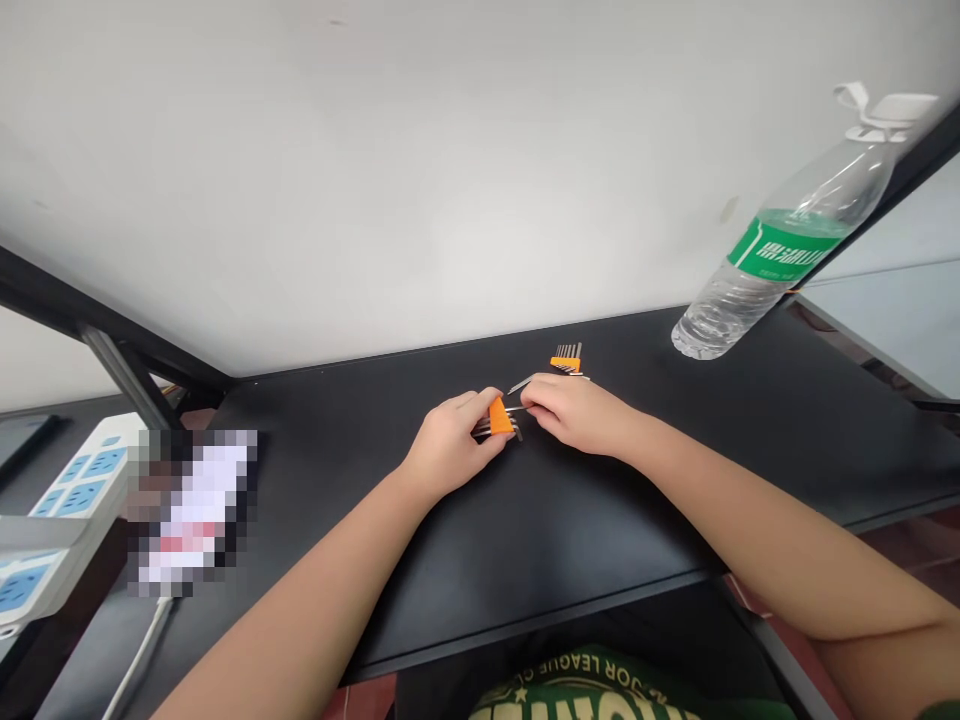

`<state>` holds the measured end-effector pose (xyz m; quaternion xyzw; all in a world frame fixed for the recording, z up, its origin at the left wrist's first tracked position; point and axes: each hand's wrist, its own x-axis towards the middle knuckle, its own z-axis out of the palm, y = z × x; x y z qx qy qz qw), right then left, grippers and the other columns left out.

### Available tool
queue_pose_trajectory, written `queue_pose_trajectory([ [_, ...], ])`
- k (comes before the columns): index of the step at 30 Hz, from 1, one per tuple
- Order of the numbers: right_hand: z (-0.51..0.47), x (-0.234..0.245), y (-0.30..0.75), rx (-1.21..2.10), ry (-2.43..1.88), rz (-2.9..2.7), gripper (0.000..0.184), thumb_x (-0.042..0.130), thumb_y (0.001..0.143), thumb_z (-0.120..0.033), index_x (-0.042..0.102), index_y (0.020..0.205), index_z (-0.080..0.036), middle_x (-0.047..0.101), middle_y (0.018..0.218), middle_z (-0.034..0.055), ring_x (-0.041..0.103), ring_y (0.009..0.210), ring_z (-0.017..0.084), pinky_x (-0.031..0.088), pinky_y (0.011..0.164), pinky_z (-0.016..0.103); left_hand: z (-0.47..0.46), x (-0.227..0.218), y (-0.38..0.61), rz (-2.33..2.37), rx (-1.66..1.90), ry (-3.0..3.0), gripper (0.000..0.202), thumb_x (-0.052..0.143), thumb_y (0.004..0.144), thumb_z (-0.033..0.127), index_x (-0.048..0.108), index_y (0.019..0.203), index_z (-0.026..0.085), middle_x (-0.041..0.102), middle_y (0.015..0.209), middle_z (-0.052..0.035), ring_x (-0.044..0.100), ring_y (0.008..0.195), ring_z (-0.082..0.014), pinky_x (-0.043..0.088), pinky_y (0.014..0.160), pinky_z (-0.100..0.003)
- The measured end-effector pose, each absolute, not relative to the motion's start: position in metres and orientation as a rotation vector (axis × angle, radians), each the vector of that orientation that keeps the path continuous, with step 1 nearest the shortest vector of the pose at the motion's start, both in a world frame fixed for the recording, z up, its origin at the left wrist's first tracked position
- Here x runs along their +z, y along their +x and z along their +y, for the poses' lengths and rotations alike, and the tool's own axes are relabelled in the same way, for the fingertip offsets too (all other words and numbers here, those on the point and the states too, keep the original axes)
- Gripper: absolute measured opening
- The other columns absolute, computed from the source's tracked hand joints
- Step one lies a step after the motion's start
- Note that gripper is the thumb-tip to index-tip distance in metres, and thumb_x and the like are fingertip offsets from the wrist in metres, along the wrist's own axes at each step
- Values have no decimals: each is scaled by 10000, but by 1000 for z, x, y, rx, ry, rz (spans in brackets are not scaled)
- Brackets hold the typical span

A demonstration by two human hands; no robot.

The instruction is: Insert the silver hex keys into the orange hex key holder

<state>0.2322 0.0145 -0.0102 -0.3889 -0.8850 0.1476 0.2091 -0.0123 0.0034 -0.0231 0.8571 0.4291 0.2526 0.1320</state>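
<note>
My left hand (450,447) is closed around an orange holder (500,415) with several metal hex keys in it, just above the black table (540,520). My right hand (574,410) pinches one of those keys at the holder's far side. A second orange holder of hex keys (568,359) lies on the table just beyond my right hand, with a loose key (523,382) beside it.
A clear water bottle with a green label (787,240) stands at the back right. White power strips (71,500) and a pixelated object (191,510) lie at the left. A white wall (420,180) rises behind the table. The table's front edge is near my body.
</note>
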Motion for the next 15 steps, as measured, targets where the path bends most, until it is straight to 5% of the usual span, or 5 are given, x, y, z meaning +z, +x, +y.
queue_pose_trajectory([
  [9, 11, -18, 220, 291, -860, -2451, 300, 438, 990, -62, 665, 854, -203, 664, 902, 65, 594, 824, 190, 462, 751, 314, 5, -24, -12, 1166, 767, 2548, 291, 722, 898, 386, 647, 1130, 229, 640, 843, 1, 598, 772, -166, 499, 769, -303],
  [15, 13, -18, 221, 452, -806, -2283, 299, 456, 1035, -130, 727, 1132, -213, 757, 1141, 78, 696, 1042, 207, 546, 929, 370, 7, -24, -13, 1209, 835, 2504, 301, 729, 891, 364, 651, 1157, 249, 716, 941, -13, 657, 839, -185, 529, 838, -330],
])
